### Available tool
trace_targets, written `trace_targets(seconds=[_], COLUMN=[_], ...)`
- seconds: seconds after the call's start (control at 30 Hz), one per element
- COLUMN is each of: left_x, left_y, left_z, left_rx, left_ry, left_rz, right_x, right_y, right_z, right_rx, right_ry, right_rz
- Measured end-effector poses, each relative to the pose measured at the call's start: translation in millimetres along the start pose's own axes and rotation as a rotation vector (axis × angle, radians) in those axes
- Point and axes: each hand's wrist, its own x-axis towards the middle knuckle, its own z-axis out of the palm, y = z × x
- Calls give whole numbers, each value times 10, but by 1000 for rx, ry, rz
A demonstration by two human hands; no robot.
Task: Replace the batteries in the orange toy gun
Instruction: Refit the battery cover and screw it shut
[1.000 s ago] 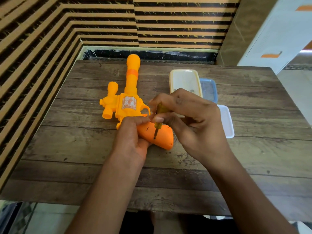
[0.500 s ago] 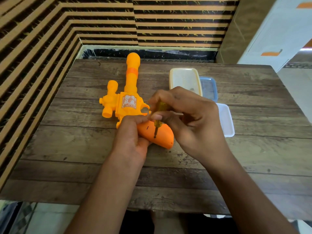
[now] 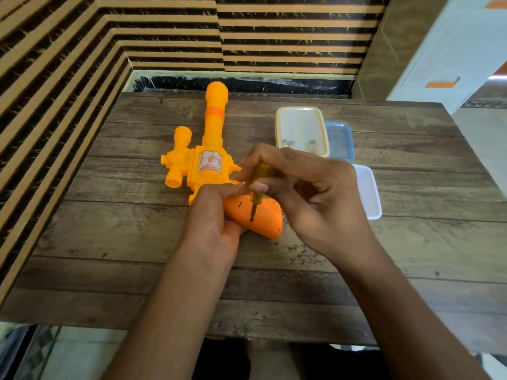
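Note:
The orange toy gun (image 3: 208, 163) lies flat on the wooden table (image 3: 137, 237), barrel pointing away from me, darker orange grip toward me. My left hand (image 3: 214, 218) grips the grip from the left side and holds it down. My right hand (image 3: 307, 198) pinches a small screwdriver (image 3: 258, 185) with a yellow translucent handle. Its tip stands on a screw hole in the grip. No batteries are visible in the gun.
A cream lidded box (image 3: 301, 130) with small items inside stands at the right, a blue box (image 3: 340, 138) beside it and a white tray (image 3: 367, 190) nearer me. A striped wall runs along the table's left and far edges.
The hands and gun stay in place. My right fingers have shifted slightly around the screwdriver handle, with the tip staying on the same spot.

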Motion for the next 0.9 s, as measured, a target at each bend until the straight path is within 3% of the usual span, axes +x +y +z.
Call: trace_targets(seconds=[0.2, 0.5, 0.9], left_x=[-16, -100, 15], left_y=[24, 21, 10], left_z=[32, 66, 3], left_rx=[-1, -10, 19], left_ry=[23, -16, -13], left_rz=[-16, 36, -30], right_x=[6, 47, 2], right_y=[47, 26, 42], right_z=[-30, 77, 13], right_rx=[23, -164, -34], right_ry=[65, 133, 144], right_rz=[37, -40, -41])
